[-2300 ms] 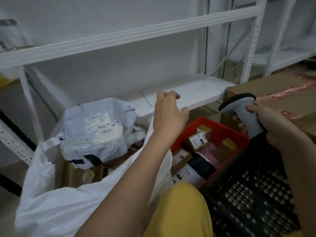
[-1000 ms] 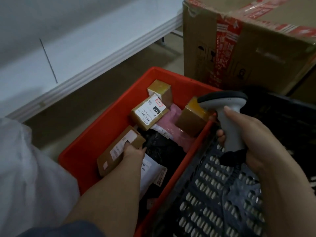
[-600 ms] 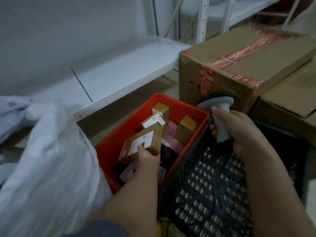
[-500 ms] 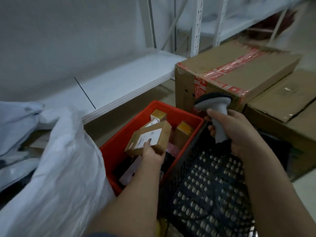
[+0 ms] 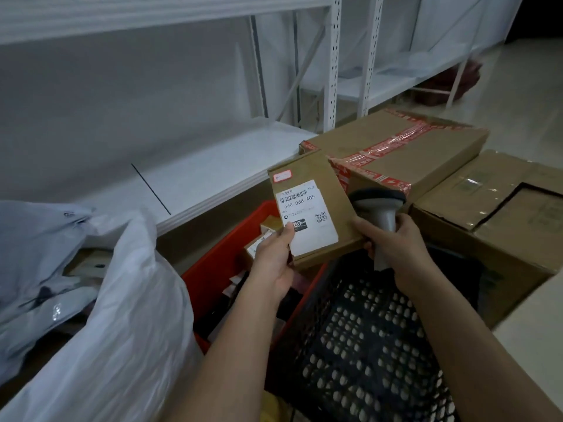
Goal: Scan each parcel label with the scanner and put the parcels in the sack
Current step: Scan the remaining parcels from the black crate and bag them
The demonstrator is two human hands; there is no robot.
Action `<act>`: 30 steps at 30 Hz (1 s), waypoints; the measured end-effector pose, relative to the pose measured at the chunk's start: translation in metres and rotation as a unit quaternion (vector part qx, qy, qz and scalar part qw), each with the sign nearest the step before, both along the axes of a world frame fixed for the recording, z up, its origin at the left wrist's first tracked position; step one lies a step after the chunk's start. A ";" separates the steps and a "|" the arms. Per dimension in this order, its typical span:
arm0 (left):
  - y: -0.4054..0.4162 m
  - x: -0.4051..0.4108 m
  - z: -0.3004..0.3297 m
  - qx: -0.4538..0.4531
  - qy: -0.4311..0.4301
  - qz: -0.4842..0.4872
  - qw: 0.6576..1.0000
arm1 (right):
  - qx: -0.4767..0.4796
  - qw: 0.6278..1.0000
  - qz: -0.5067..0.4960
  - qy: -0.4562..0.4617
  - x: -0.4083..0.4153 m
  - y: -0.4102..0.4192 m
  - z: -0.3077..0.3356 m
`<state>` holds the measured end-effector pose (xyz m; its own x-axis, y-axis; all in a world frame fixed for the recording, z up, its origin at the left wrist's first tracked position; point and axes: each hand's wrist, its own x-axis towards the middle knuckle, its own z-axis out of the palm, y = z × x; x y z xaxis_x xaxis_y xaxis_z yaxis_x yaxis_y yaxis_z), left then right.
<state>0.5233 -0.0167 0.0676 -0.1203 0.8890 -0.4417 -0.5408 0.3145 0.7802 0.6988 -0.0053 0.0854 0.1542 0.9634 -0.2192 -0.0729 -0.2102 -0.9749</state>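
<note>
My left hand (image 5: 274,258) holds a flat brown cardboard parcel (image 5: 316,190) up above the red crate (image 5: 240,239), thumb on its white barcode label (image 5: 306,214), which faces me. My right hand (image 5: 393,248) grips the handle of the grey scanner (image 5: 379,205); its dark head sits just behind the parcel's right edge, and my right fingers touch the parcel's lower right corner. The white sack (image 5: 115,330) stands open at the lower left, with grey mailer bags (image 5: 33,248) inside. Several small parcels (image 5: 262,236) lie in the crate.
A black perforated crate (image 5: 365,345) sits right of the red one, under my right arm. Large taped cardboard boxes (image 5: 411,153) stand behind and to the right. White metal shelving (image 5: 213,178) runs along the wall at the back.
My left hand has lifted the brown parcel out of the red crate and up, turning its label towards me. The scanner in my right hand now sits beside the parcel's right edge.
</note>
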 end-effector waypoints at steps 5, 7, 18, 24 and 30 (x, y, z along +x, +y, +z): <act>0.016 -0.004 -0.003 0.020 0.003 -0.061 0.998 | -0.005 1.000 -0.001 -0.016 0.008 0.022 -0.003; 0.025 -0.002 -0.007 0.014 0.030 -0.042 0.999 | -0.011 0.999 -0.003 -0.034 0.009 0.028 -0.004; 0.045 -0.013 -0.039 -0.068 0.077 0.036 0.994 | 0.029 0.993 0.106 -0.051 -0.015 0.020 0.046; 0.047 -0.018 -0.050 -0.080 0.087 0.046 0.992 | 0.046 0.991 0.117 -0.040 -0.025 0.009 0.064; 0.049 -0.020 -0.047 -0.093 0.068 0.055 0.992 | 0.045 0.990 0.117 -0.061 -0.027 0.005 0.073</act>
